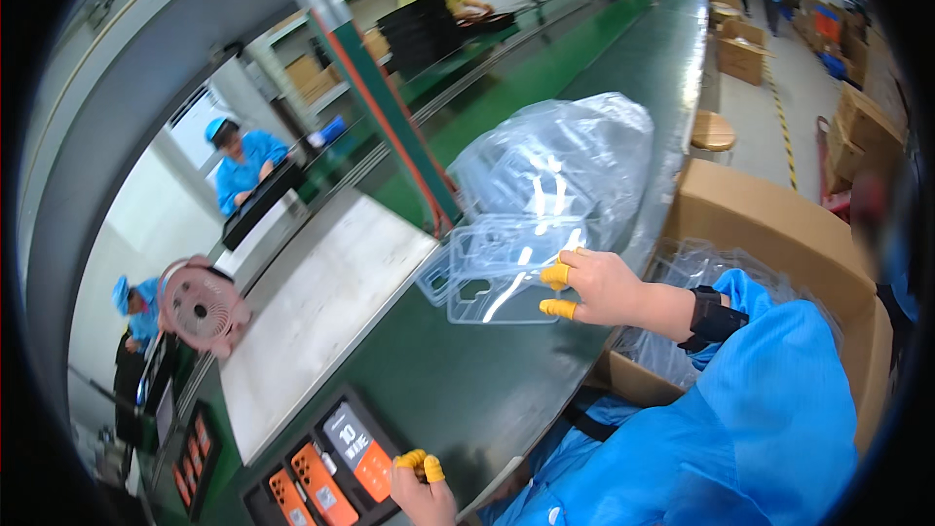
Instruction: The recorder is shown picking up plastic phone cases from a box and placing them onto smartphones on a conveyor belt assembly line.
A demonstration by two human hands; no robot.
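Tray of clear plastic [508,294], held by its edge
Right hand [606,286] pinches one side, leaving the middle bare; left hand [426,491] is at a black tray [348,480], grip unclear.

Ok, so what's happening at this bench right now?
The person's right hand is at the edge of a clear tray on the green bench; whether it grips is unclear. The left hand is beside a black tray holding orange phones. A plastic bag lies beyond the clear tray; an open box at right holds clear plastic.
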